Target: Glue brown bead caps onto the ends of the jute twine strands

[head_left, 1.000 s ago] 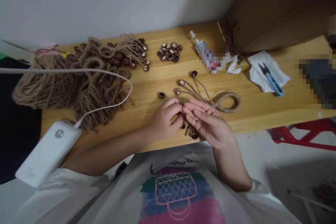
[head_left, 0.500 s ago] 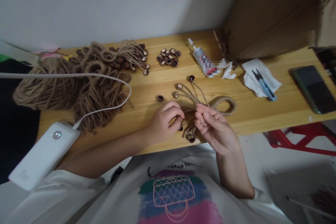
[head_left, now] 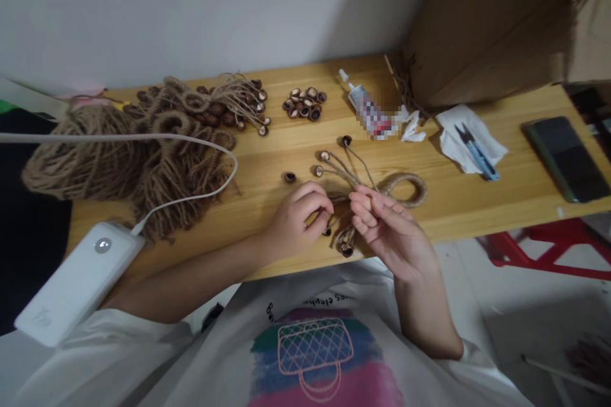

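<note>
A wrapped jute twine ring [head_left: 414,191] lies on the table just beyond my right hand. Its thin cords spread leftward and toward me, several ending in small brown nut shells [head_left: 325,156]. My left hand [head_left: 298,219] is closed in a pinch at the left of the cords, on what looks like a twine cord [head_left: 340,197]. Thumb and index finger of my right hand [head_left: 394,226] press together above the cords, the other fingers curled; whatever is between them is too small to make out. A loose half shell [head_left: 289,177] rests beyond my left hand.
At the back sit a cluster of shell halves [head_left: 304,103] and a glue tube [head_left: 370,111]. Thread snips [head_left: 477,152] lie on a tissue [head_left: 451,124], beside a phone [head_left: 568,159]. Twine bundles [head_left: 90,152], a white power bank [head_left: 79,283] and its cable occupy the left; a cardboard box [head_left: 487,32] stands behind.
The whole view has shifted slightly. Both hands keep nearly the same pose over the cords, and the things on the table stay where they were.
</note>
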